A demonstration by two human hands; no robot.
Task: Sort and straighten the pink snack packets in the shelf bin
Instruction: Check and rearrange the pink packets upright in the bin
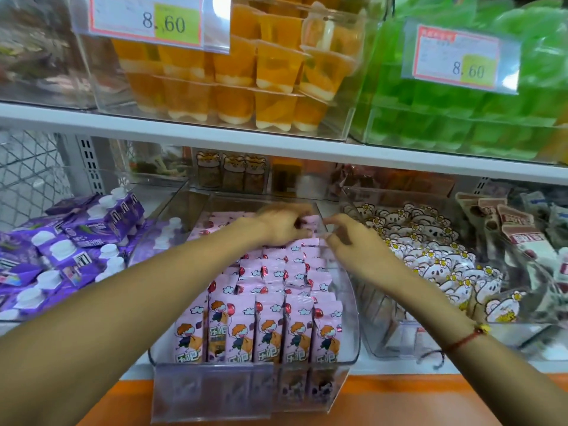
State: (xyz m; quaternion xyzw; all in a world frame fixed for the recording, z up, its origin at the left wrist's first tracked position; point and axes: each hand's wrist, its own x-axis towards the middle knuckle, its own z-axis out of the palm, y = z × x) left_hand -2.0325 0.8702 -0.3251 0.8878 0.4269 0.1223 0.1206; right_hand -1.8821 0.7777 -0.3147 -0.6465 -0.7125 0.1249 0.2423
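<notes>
A clear plastic shelf bin (350, 305) in the middle holds several pink snack packets (261, 330) with a cartoon child and a red balloon. Those at the front stand upright in rows; those at the back lie loose and flat (221, 219). My left hand (282, 224) reaches deep into the bin, its fingers curled round a pink packet (310, 222) near the back. My right hand (353, 244) hovers just to the right of it over the rear rows, fingers bent toward the same packet; whether it touches anything I cannot tell.
Purple pouches with white caps (70, 250) fill the bin to the left. White bear-shaped packets (430, 256) fill the bin to the right. The shelf board (215, 133) above carries bins of orange jelly cups (246, 78) and green packs (461, 112). An orange ledge (399, 401) runs along the front.
</notes>
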